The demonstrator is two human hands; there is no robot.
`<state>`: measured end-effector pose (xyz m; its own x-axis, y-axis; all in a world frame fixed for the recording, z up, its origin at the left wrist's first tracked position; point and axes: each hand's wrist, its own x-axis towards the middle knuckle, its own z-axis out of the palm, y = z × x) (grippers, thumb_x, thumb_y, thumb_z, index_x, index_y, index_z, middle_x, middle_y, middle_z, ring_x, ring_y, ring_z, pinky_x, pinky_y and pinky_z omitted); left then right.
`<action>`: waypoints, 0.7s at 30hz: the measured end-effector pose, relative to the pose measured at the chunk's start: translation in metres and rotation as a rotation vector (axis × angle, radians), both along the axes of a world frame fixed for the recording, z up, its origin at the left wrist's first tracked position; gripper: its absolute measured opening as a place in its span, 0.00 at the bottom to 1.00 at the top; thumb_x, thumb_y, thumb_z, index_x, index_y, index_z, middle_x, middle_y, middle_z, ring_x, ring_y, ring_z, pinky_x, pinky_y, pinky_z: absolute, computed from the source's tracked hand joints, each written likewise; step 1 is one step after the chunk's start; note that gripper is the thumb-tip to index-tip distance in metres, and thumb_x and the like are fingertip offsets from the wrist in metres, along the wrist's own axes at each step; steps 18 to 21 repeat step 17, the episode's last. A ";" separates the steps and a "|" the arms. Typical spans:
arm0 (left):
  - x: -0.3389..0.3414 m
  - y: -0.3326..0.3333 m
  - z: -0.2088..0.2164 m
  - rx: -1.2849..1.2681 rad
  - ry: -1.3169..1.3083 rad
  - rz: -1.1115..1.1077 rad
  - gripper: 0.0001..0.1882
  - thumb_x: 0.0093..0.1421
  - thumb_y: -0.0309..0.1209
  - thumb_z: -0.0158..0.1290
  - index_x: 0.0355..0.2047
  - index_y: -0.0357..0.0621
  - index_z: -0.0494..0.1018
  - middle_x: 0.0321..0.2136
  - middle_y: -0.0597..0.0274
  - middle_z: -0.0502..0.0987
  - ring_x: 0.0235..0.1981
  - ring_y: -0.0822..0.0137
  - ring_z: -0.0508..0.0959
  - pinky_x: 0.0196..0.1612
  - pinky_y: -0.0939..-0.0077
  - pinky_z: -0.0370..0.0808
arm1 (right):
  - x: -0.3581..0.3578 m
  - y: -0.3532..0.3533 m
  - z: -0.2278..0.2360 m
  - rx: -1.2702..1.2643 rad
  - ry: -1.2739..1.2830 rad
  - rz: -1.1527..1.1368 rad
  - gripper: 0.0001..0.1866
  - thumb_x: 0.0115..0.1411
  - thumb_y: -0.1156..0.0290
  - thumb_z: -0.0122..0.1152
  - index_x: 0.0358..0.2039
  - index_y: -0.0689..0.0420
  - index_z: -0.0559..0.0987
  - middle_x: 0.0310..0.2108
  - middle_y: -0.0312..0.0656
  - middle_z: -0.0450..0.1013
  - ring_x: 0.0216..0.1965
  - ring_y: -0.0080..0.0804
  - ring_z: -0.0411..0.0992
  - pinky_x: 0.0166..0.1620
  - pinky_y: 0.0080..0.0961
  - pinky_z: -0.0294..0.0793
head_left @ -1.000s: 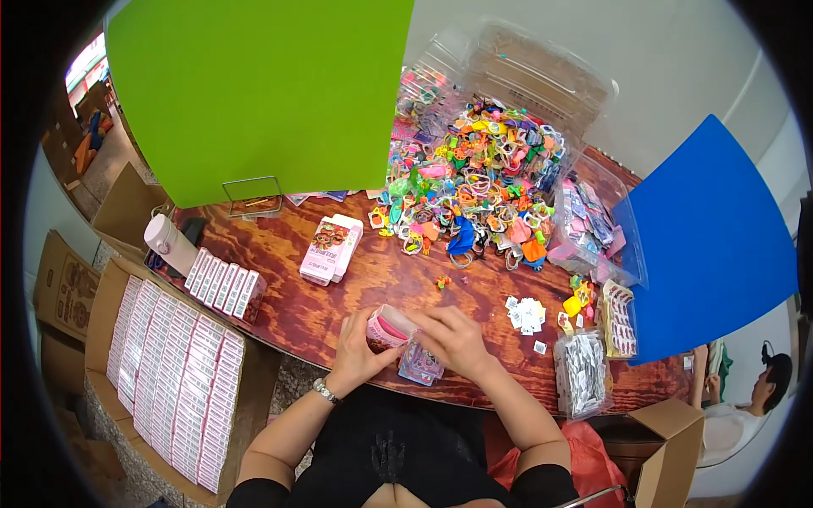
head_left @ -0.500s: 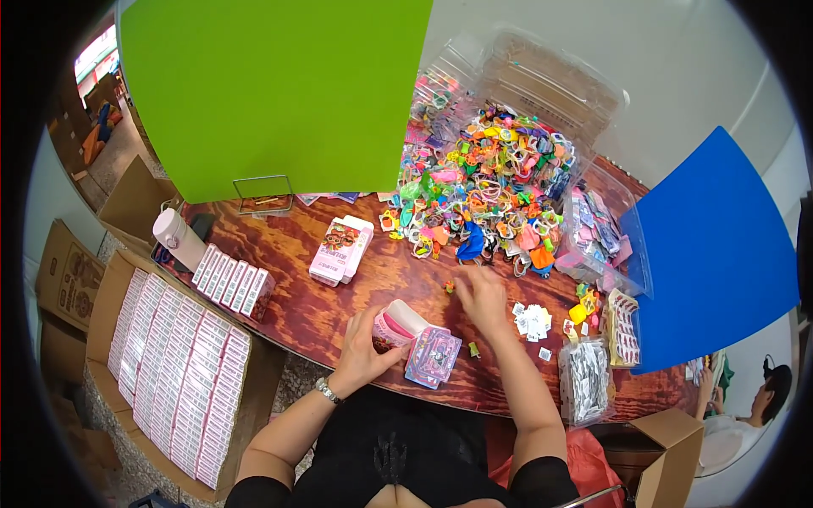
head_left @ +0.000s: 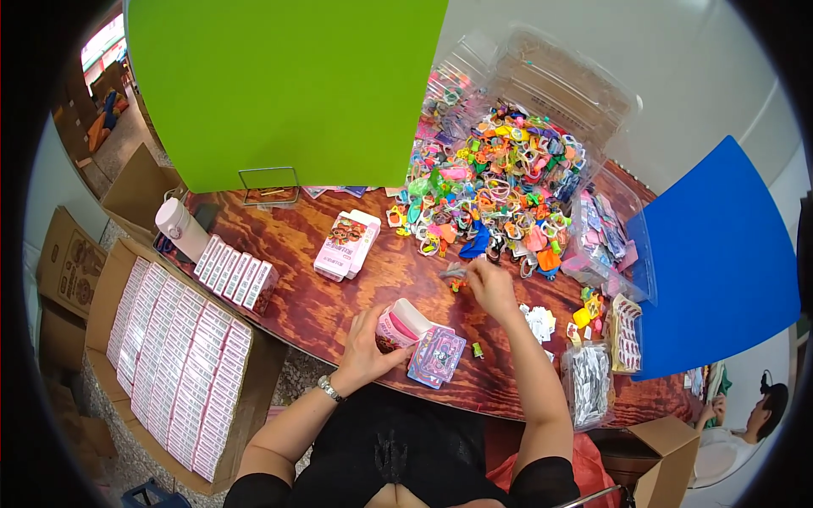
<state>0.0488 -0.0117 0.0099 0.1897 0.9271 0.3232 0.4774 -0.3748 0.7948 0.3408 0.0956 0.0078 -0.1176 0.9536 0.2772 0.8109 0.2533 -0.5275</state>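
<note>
My left hand (head_left: 366, 348) is closed around an open pink card box (head_left: 400, 325), its top flap raised. Several purple-and-pink printed cards (head_left: 437, 356) lie fanned out against the box's right side. Farther right, my right hand (head_left: 494, 292) is bent at the near edge of the colourful trinket pile (head_left: 500, 190), with its fingertips pinched together. A small blurred grey piece (head_left: 451, 273) shows at those fingertips. Just below it lies a small orange-and-green trinket (head_left: 458, 285). A little green trinket (head_left: 478, 350) rests between the cards and my right forearm.
Pink boxes (head_left: 347, 245) lie beyond my left hand, and a row of boxes (head_left: 233, 271) stands near a pale bottle (head_left: 180, 229). A carton of packed boxes (head_left: 178, 364) is at left. White squares (head_left: 538, 322), clear tubs (head_left: 587, 385) and a blue board (head_left: 720, 262) are at right.
My right hand has moved slightly right and its fingers have drawn together, with a grey piece now at the fingertips. My left hand keeps its hold on the card box. The view has shifted slightly.
</note>
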 end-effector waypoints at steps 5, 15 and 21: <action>-0.002 -0.002 0.000 -0.007 0.019 0.002 0.46 0.45 0.40 0.74 0.61 0.38 0.65 0.51 0.46 0.73 0.54 0.49 0.74 0.57 0.56 0.71 | -0.019 -0.019 0.013 -0.048 -0.282 0.057 0.18 0.60 0.64 0.66 0.50 0.51 0.79 0.48 0.44 0.77 0.49 0.47 0.76 0.50 0.43 0.77; 0.002 0.001 0.003 -0.033 0.024 -0.004 0.45 0.47 0.42 0.73 0.62 0.38 0.65 0.51 0.47 0.74 0.54 0.48 0.74 0.57 0.56 0.71 | -0.004 -0.001 -0.032 0.015 -0.371 0.197 0.23 0.56 0.61 0.72 0.51 0.51 0.77 0.53 0.42 0.74 0.55 0.43 0.72 0.52 0.39 0.77; -0.003 0.001 -0.003 -0.044 0.050 0.022 0.45 0.49 0.41 0.72 0.63 0.40 0.64 0.52 0.47 0.74 0.54 0.48 0.74 0.58 0.56 0.71 | -0.014 0.000 -0.001 -0.334 -0.130 0.132 0.21 0.58 0.62 0.69 0.51 0.49 0.77 0.54 0.44 0.74 0.62 0.44 0.68 0.55 0.36 0.75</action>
